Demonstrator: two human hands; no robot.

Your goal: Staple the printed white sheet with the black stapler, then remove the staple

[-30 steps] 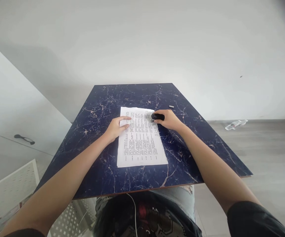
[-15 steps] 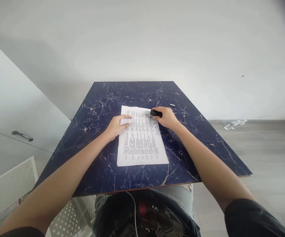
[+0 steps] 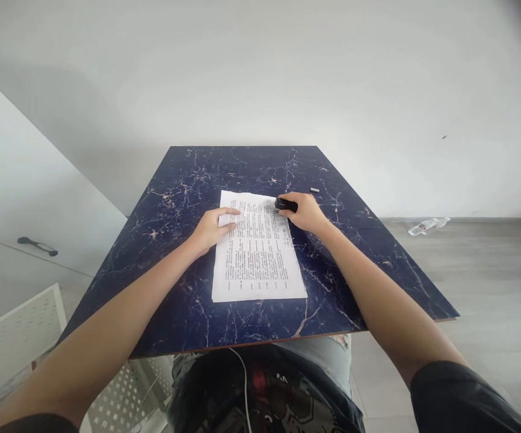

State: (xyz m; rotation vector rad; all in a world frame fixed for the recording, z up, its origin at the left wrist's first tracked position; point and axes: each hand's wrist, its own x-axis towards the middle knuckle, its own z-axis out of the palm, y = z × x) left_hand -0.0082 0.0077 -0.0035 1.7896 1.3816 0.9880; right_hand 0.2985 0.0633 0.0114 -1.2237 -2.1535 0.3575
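Note:
A printed white paper sheet (image 3: 257, 251) lies in the middle of a dark blue marbled table (image 3: 183, 300). My left hand (image 3: 213, 226) rests on the sheet's upper left edge, fingers spread flat over the paper. My right hand (image 3: 304, 211) is closed around a black stapler (image 3: 285, 205) placed at the sheet's upper right corner. Both forearms reach in from the near edge of the table.
A small metal strip (image 3: 314, 190) lies on the table beyond my right hand. A white cabinet door with a black handle (image 3: 36, 245) stands at left. A white perforated board (image 3: 12, 343) leans lower left. A crumpled plastic bottle (image 3: 428, 225) lies on the grey floor at right.
My right hand with the stapler has shifted slightly toward the sheet's top right corner. The left hand stays on the paper.

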